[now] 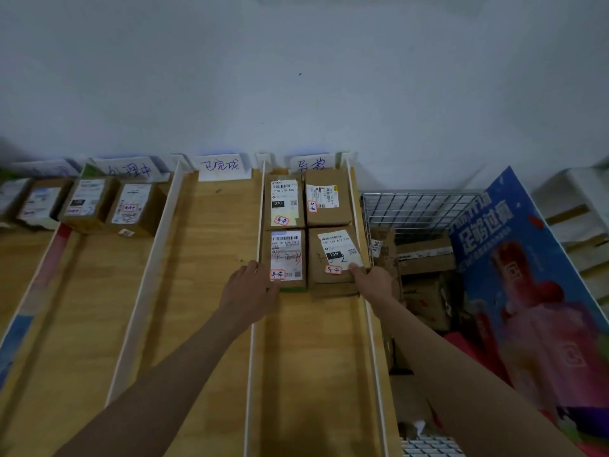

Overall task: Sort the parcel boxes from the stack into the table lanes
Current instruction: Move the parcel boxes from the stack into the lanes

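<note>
Your left hand (251,285) lies flat-fingered against the near-left box (286,258) while your right hand (370,281) pinches the near-right box (336,257) (both beside the far pair), probably squaring them inside the right lane (313,357).

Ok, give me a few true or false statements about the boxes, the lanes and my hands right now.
1. Four boxes lie in the right lane. True.
2. The middle lane holds two boxes. False: no boxes show in it.
3. The left hand touches the near-left box. True.
4. The right hand is inside the wire basket. False: it is at the near-right box.
5. Both hands are lifting one box in the air. False: each is at a separate box lying in the lane.
</note>
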Demonstrator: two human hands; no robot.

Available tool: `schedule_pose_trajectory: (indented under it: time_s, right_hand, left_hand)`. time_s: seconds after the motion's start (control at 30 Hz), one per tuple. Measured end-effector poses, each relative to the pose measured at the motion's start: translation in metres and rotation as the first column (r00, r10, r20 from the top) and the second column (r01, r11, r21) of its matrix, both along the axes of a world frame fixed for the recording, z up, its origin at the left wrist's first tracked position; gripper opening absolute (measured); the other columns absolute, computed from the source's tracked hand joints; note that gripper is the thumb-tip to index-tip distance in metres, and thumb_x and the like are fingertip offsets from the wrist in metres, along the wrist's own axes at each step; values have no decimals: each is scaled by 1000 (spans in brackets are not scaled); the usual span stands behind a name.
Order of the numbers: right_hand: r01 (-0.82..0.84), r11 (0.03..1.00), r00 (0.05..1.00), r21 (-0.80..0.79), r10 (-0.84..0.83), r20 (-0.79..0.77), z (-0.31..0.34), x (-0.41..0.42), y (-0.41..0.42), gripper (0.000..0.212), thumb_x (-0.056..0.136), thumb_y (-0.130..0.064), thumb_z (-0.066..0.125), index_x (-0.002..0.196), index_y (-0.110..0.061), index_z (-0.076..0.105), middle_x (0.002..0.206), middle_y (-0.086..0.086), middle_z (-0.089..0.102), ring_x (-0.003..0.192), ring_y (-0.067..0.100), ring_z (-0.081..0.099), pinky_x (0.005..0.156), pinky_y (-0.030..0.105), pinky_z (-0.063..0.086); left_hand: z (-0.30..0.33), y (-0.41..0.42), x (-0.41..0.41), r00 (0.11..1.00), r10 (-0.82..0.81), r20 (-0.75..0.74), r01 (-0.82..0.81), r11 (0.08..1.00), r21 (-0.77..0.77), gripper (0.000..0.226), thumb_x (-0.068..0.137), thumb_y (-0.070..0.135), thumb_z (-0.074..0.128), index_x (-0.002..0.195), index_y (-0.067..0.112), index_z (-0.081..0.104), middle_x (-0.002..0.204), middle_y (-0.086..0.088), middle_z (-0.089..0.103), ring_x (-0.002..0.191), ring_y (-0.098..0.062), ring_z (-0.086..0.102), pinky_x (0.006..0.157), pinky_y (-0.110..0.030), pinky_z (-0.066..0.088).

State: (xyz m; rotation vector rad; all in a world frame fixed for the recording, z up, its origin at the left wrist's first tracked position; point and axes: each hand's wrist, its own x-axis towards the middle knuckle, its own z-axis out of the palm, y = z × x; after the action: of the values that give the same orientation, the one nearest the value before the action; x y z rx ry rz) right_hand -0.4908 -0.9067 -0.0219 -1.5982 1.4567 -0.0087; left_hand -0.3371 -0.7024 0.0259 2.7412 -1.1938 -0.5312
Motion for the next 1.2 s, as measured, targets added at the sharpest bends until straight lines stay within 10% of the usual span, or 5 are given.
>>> schedule_pose_trajectory:
  time_s: [0.3,0.77,0.9,1.2]
  right_hand:
    - [27,1000,999,-2,-27,-23,0,6,-1,55,94,-40,62,129,0,47,125,17,58,112,33,61,94,49,54]
    - [-202,972,978,-119,193,-86,28,8,13,32,99,-30,55,74,-9,55,92,13,64,67,16,59,54,23,48]
    - [-401,843,915,-359,391,-102,71,25,42,37,102,-30,47,121,-1,60,115,16,61,102,28,62,79,35,51]
    - [-679,404,692,-613,632,-349,143,90,172,46,103,-37,37,141,-12,42,143,9,47,134,29,41,110,44,37]
  left_hand:
    - [-6,-3,-6,1000,-4,3,3,1000,19,42,101,43,39,130,14,50,119,-5,53,107,-22,53,93,-33,43]
    - [12,11,5,997,-8,80,3,997,71,42,102,43,35,125,11,52,121,-8,56,110,-25,55,95,-37,43]
    - [31,34,19,990,60,126,-68,996,59,53,101,48,34,137,11,46,136,-7,50,124,-25,49,105,-38,38]
    - [92,171,61,939,171,297,-168,985,-38,50,101,46,35,137,13,48,136,-7,52,125,-26,49,105,-39,37]
